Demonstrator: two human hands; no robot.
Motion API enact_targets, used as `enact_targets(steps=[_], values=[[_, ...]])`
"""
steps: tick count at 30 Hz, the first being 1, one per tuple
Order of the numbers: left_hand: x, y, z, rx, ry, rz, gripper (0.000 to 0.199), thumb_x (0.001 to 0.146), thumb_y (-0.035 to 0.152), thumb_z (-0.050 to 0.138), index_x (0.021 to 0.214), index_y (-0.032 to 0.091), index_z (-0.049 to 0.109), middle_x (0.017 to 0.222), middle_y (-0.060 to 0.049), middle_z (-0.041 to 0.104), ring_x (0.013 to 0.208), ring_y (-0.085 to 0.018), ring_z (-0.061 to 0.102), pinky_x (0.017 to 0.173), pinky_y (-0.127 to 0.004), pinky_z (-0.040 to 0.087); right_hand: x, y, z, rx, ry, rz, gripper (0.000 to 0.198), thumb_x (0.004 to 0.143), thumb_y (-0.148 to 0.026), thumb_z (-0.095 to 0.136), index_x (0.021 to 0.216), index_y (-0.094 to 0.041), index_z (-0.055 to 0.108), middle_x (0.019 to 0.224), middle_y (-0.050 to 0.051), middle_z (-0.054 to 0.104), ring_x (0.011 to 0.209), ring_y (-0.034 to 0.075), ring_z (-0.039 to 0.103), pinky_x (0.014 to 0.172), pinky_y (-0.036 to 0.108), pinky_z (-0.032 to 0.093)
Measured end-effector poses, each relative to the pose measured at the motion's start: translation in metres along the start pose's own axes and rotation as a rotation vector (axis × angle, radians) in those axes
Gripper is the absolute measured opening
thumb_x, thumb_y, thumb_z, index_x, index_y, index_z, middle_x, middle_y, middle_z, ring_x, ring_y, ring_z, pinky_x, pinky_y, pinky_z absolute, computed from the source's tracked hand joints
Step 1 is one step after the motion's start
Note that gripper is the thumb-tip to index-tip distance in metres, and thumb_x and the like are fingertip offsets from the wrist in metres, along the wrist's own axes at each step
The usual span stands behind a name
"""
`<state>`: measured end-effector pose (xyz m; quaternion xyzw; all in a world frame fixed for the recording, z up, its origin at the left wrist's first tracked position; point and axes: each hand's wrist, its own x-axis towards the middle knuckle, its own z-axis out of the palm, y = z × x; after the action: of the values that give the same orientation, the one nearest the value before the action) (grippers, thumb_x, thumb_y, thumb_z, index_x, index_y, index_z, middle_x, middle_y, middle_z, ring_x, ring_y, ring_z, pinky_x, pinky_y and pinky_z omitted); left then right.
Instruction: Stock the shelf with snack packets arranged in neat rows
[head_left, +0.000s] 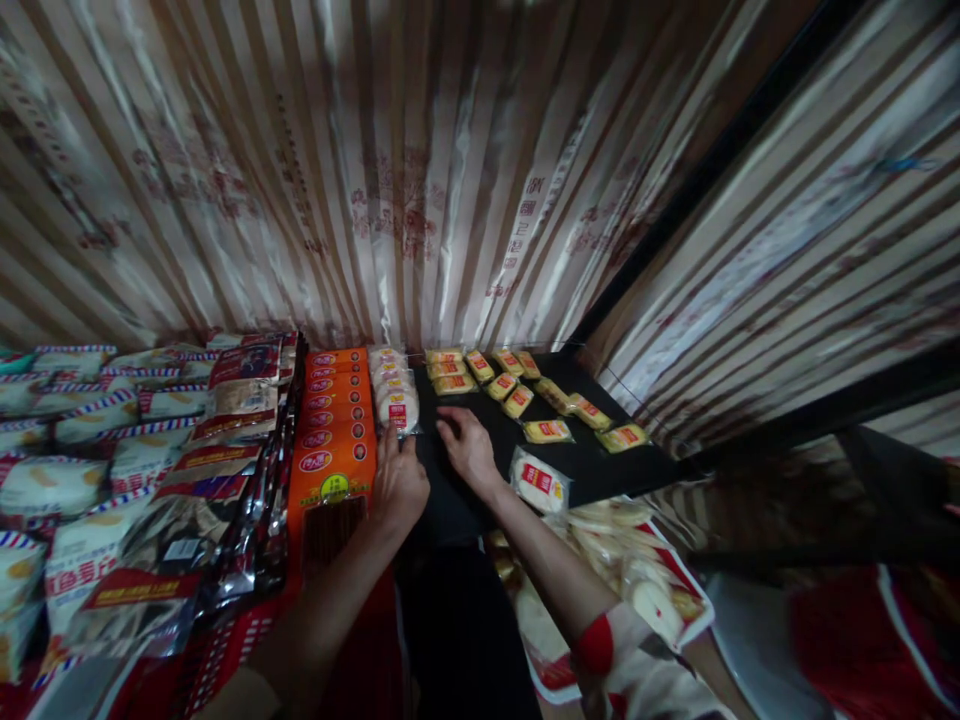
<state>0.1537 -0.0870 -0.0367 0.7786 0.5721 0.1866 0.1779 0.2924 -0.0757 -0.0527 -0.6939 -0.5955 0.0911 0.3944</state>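
Note:
A row of overlapping clear packets of round white rice crackers [397, 400] with red labels lies on the black cloth. My left hand [399, 482] is at its near end, with extended fingertips touching the lowest packet's edge. My right hand [471, 450] hovers just to the right above the cloth, fingers bent and a little apart, with nothing visible in them. A single white cracker packet [541, 482] lies near my right wrist. Beyond it, several small yellow packets [517, 402] with red and orange labels are spread out, a few lined up at the far left.
Orange packages [330, 400] overlap in a column left of the crackers. Farther left are dark red shiny bags [240, 400] and rows of white bags [97, 420]. A white-rimmed red tray [694, 610] holding more packets stands lower right. Striped curtain [420, 180] hangs behind.

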Motion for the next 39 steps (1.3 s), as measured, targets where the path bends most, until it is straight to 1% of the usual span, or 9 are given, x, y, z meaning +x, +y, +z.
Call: enact_targets(steps=[5, 9, 12, 16, 21, 28, 31, 36, 39], values=[[-0.02, 0.013, -0.016, -0.068, -0.114, 0.015, 0.041, 0.08, 0.01, 0.039, 0.117, 0.008, 0.057, 0.141, -0.016, 0.038, 0.125, -0.024, 0.044, 0.104, -0.033, 0.038, -0.047, 0.04, -0.065, -0.297, 0.114, 0.023, 0.03, 0.085, -0.035, 0.046, 0.102, -0.018, 0.065, 0.107, 0.01, 0.064, 0.105, 0.023, 0.053, 0.093, 0.039, 0.04], [-0.034, 0.029, -0.022, -0.12, -0.192, 0.009, 0.039, 0.081, 0.011, 0.041, 0.117, 0.01, 0.057, 0.141, -0.015, 0.041, 0.123, -0.021, 0.047, 0.104, -0.029, 0.037, -0.079, 0.065, -0.107, -0.597, 0.033, 0.172, 0.039, 0.083, -0.041, 0.05, 0.106, -0.013, 0.064, 0.11, 0.015, 0.062, 0.107, 0.027, 0.053, 0.095, 0.041, 0.037], [-0.044, 0.04, -0.023, -0.146, -0.253, 0.004, 0.039, 0.082, 0.011, 0.041, 0.117, 0.011, 0.057, 0.144, -0.015, 0.036, 0.122, -0.02, 0.049, 0.103, -0.027, 0.037, -0.093, 0.071, -0.122, -0.704, -0.02, 0.291, 0.045, 0.085, -0.043, 0.048, 0.115, -0.012, 0.059, 0.113, 0.017, 0.059, 0.105, 0.028, 0.054, 0.09, 0.038, 0.04], [-0.055, 0.052, -0.022, -0.171, -0.29, 0.037, 0.038, 0.082, 0.011, 0.041, 0.116, 0.009, 0.058, 0.144, -0.018, 0.035, 0.123, -0.021, 0.047, 0.103, -0.027, 0.037, -0.099, 0.068, -0.126, -0.631, -0.083, 0.38, 0.045, 0.086, -0.043, 0.046, 0.118, -0.013, 0.056, 0.107, 0.015, 0.061, 0.098, 0.024, 0.058, 0.084, 0.033, 0.043], [-0.067, 0.06, -0.024, -0.187, -0.309, 0.059, 0.037, 0.082, 0.013, 0.041, 0.115, 0.01, 0.059, 0.144, -0.018, 0.034, 0.12, -0.02, 0.05, 0.102, -0.026, 0.038, -0.095, 0.068, -0.12, -0.475, -0.063, 0.421, 0.051, 0.084, -0.041, 0.048, 0.125, -0.011, 0.05, 0.097, 0.012, 0.061, 0.092, 0.022, 0.059, 0.08, 0.03, 0.044], [-0.078, 0.067, -0.026, -0.174, -0.313, 0.063, 0.037, 0.081, 0.013, 0.042, 0.114, 0.01, 0.059, 0.142, -0.02, 0.037, 0.118, -0.022, 0.053, 0.101, -0.027, 0.039, -0.093, 0.055, -0.11, -0.451, -0.08, 0.353, 0.06, 0.083, -0.037, 0.047, 0.136, -0.013, 0.036, 0.094, 0.009, 0.059, 0.087, 0.022, 0.059, 0.078, 0.032, 0.044], [-0.082, 0.07, -0.022, -0.176, -0.318, 0.075, 0.037, 0.081, 0.013, 0.041, 0.113, 0.01, 0.06, 0.14, -0.019, 0.04, 0.12, -0.021, 0.051, 0.101, -0.026, 0.039, -0.092, 0.052, -0.109, -0.417, -0.108, 0.358, 0.059, 0.082, -0.033, 0.047, 0.136, -0.014, 0.036, 0.091, 0.008, 0.059, 0.09, 0.021, 0.059, 0.08, 0.03, 0.044], [-0.084, 0.075, -0.016, -0.173, -0.375, 0.12, 0.042, 0.079, 0.013, 0.042, 0.119, 0.01, 0.055, 0.142, -0.017, 0.038, 0.122, -0.022, 0.048, 0.103, -0.029, 0.038, -0.101, 0.051, -0.113, -0.445, -0.057, 0.478, 0.061, 0.081, -0.045, 0.048, 0.132, -0.011, 0.042, 0.108, 0.015, 0.058, 0.097, 0.023, 0.06, 0.083, 0.031, 0.045], [-0.081, 0.079, -0.009, -0.186, -0.432, 0.148, 0.052, 0.077, 0.012, 0.043, 0.129, 0.01, 0.046, 0.144, -0.016, 0.035, 0.126, -0.024, 0.043, 0.105, -0.032, 0.037, -0.112, 0.052, -0.112, -0.469, -0.057, 0.557, 0.065, 0.082, -0.054, 0.041, 0.13, -0.01, 0.043, 0.101, 0.016, 0.064, 0.093, 0.026, 0.063, 0.079, 0.035, 0.047]])
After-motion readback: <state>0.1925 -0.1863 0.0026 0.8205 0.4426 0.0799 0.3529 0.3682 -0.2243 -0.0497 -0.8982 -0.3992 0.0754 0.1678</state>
